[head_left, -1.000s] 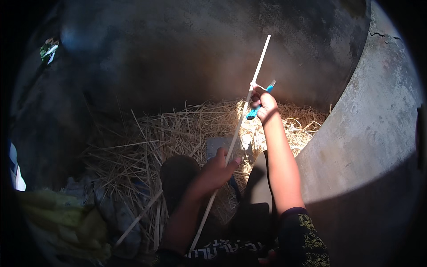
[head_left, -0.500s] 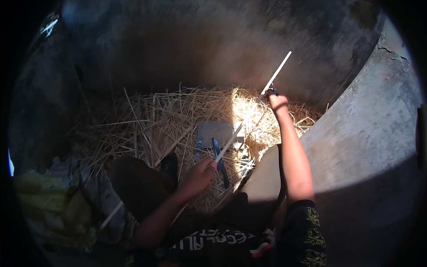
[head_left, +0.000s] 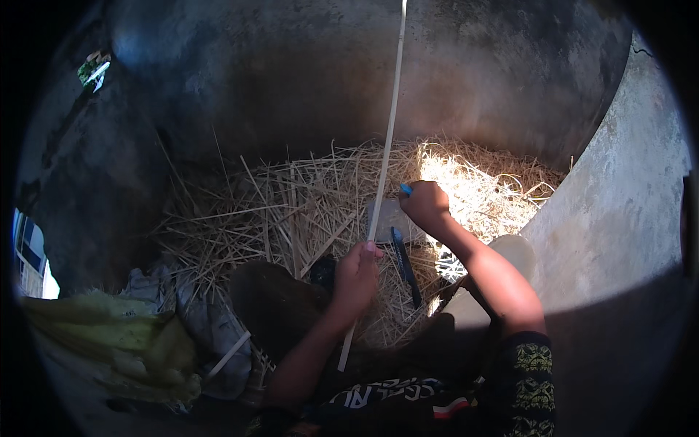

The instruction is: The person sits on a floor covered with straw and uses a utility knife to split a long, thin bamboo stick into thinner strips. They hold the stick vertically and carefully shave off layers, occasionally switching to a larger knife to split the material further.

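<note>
My left hand (head_left: pixel 357 278) is closed around a long, thin, pale strip (head_left: pixel 391 124), bamboo-like in look. The strip stands nearly upright, running past the top of the view, with its lower end below my hand. To the right of it, my right hand (head_left: pixel 428 207) makes a fist around a tool whose bright blue end (head_left: pixel 405 189) pokes out. The rest of that tool is hidden. Beneath both hands lie a flat grey block (head_left: pixel 384 222) and a dark blue, long, narrow tool (head_left: pixel 405 266), perhaps a knife.
Pale shavings (head_left: pixel 291 197) cover the ground ahead, sunlit at the right. A curved dark wall (head_left: pixel 291 80) rises behind them, and a grey slanting wall (head_left: pixel 619 197) stands at the right. Yellowish cloth or sacking (head_left: pixel 109 335) lies at the lower left, near a short pale strip (head_left: pixel 229 355).
The strip has swung from leaning right to nearly upright and reaches higher. My right hand has drawn back toward me, off the strip's far part. The view has shifted left.
</note>
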Tool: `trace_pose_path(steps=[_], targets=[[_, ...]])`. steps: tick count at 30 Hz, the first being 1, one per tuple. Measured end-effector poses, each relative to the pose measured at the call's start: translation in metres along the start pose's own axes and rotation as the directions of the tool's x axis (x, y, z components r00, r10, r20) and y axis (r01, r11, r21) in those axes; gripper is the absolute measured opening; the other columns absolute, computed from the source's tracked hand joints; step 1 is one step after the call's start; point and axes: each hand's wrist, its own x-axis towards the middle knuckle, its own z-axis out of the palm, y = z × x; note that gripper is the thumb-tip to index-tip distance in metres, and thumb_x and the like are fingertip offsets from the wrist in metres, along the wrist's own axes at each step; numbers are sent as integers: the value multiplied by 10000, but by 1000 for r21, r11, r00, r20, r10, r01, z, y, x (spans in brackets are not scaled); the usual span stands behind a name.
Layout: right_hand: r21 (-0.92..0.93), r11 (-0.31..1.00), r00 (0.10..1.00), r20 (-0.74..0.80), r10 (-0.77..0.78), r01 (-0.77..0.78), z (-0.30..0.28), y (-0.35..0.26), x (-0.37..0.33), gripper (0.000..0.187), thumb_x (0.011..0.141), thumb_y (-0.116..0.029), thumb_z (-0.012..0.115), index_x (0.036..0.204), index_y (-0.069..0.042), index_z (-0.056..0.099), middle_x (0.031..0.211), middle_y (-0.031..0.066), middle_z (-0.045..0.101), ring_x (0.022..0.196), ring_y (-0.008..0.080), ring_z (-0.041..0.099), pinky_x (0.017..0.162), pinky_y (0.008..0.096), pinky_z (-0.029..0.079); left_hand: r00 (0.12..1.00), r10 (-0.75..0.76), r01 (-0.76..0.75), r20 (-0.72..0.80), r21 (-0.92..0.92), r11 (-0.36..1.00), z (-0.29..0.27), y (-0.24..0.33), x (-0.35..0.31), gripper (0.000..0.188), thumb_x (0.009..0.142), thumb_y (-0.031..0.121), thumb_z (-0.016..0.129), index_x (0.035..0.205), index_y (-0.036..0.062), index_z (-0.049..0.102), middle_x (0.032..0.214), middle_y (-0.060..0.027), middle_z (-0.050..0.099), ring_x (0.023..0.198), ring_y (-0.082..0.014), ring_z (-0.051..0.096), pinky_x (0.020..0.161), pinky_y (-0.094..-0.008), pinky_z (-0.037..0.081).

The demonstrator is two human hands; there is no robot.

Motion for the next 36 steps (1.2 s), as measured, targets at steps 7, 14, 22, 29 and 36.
trace_pose_path(steps=[7,14,22,29,36], targets=[[48,917,918,-54,-393,396,9,-23,-26,218,861,-255,600,799,-73,702,693,165,674,688,354,681,663,463,542,952,-297,307,78,-282,909,-7,11,0,334,1064,397,400,857,136,412,595,53,292,420,-50,231,383,-246,179],[-188,793,800,-55,-598,580,36,-31,-36,177,838,-203,608,734,-76,676,703,160,687,687,302,704,552,415,536,987,-143,146,-78,38,989,-19,-12,10,355,1056,360,426,839,84,478,599,-6,380,444,-131,340,436,-323,295],[-286,892,931,-5,-365,349,-3,-4,15,102,831,-147,631,792,-102,713,808,70,725,751,233,728,592,345,560,985,123,-15,-120,655,756,4,-6,-19,342,1036,299,463,908,1,572,683,-232,573,617,-403,584,596,-451,444],[-175,964,927,-284,-244,200,-10,3,36,142,792,-110,610,712,-69,719,752,153,714,702,298,733,601,392,581,998,19,30,-57,739,673,-10,35,-80,354,1039,295,460,878,-8,545,653,-241,566,651,-443,607,576,-455,442],[10,1000,916,-402,-7,13,-55,34,53,188,808,-134,588,750,-38,738,752,215,702,753,365,722,675,444,585,998,-18,58,-59,795,604,-30,45,-158,350,1040,269,478,836,-10,538,600,-201,517,537,-369,562,534,-403,412]])
